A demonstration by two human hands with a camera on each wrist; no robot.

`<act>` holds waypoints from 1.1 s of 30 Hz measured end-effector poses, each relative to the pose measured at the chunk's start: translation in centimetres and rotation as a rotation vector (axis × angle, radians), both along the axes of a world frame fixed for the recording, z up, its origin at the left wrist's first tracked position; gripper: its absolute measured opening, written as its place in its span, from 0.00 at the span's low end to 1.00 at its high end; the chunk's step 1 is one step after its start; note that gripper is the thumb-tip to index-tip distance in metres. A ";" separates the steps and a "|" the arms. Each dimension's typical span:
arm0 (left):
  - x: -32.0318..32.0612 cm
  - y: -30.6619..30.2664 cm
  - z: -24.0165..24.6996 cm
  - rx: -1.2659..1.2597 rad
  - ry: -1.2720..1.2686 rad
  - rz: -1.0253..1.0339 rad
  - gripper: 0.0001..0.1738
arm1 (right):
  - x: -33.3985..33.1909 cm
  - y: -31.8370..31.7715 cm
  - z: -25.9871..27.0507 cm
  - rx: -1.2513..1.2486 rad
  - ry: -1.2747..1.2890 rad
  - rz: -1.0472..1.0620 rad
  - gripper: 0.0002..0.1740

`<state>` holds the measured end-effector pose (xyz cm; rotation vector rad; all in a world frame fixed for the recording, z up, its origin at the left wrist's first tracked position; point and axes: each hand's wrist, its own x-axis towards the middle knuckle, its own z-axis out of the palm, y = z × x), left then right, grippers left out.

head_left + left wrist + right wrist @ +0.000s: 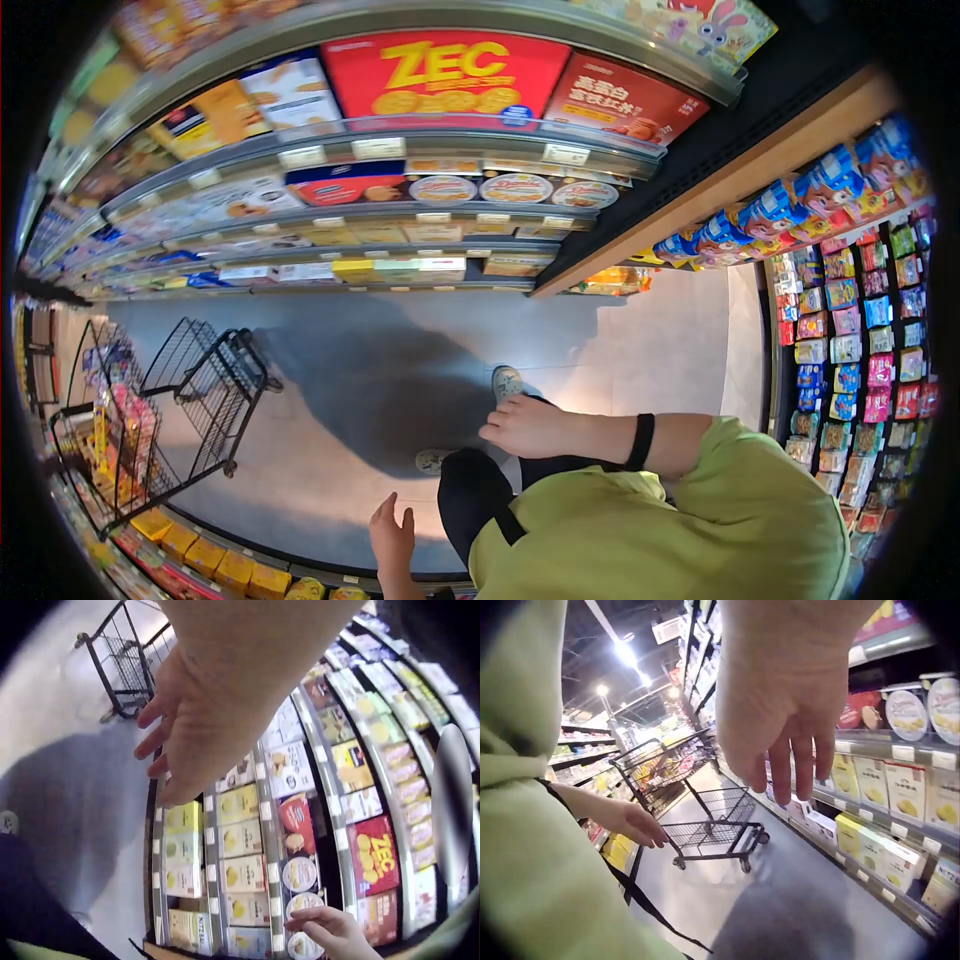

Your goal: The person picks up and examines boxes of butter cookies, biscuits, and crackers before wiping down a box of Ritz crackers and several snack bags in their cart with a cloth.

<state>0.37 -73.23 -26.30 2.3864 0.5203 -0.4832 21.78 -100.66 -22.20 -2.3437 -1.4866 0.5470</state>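
Note:
My right hand (pixel 520 425) hangs in front of my body with its fingers relaxed and nothing in them. Lower in the head view, my left hand (pixel 392 532) is held out with thumb and fingers apart, also bare. In the right wrist view the fingers of the right hand (pixel 784 712) point down, overlapping the boxes on the shelf. The left wrist view has the palm of the left hand (pixel 202 712) with loose fingers. Ahead of both hands and apart from them, a black wire shopping cart (pixel 215 400) stands on the floor.
Shelves of boxed biscuits run along the right, with a red ZEC box (pixel 440 80), round tins (pixel 515 188) and yellow boxes (pixel 847 832). Yellow packs (pixel 205 558) line the shelf on the left. Hanging snack bags (pixel 845 320) fill a rack behind me. Grey floor (pixel 340 420) lies between.

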 end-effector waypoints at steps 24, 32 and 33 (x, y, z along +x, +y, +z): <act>-27.3 25.7 4.9 0.149 -0.064 0.739 0.31 | -6.9 44.4 8.7 0.034 -0.042 0.458 0.16; -20.4 42.1 12.7 0.210 -0.063 0.867 0.29 | -0.2 61.8 8.8 0.182 0.032 0.490 0.16; -19.3 44.4 13.2 0.240 -0.182 0.874 0.29 | 0.6 63.9 9.0 0.184 0.028 0.506 0.16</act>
